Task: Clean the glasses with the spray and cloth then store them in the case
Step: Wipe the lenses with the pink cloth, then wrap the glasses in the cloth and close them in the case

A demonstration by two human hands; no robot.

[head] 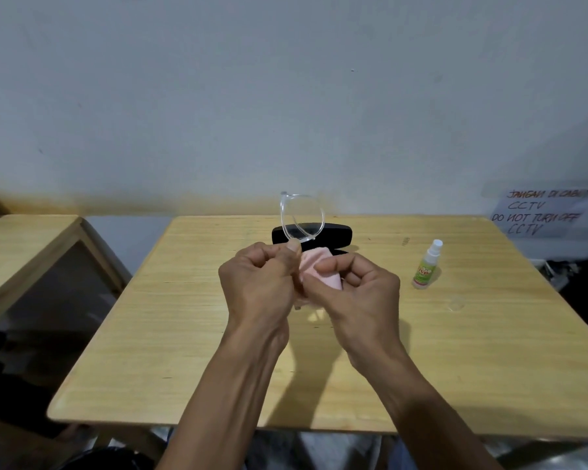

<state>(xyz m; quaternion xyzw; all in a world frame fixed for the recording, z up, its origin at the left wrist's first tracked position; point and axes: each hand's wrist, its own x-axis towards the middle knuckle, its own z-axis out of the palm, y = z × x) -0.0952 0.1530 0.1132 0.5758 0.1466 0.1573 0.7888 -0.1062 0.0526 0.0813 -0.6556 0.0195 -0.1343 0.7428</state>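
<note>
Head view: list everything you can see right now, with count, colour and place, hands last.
glasses: one, clear frame, held up above the table's middle, in front of the case
cloth: one, pink, between both hands
case: one, black, far middle of the table, behind the hands
spray: one, pale bottle with green label and white top, upright on the table's right side
table: one, light wood, centre
second table: one, light wood, far left
sign: one, white with handwritten red text, right, by the wall
left hand: pinches the glasses
right hand: grips the cloth
</note>
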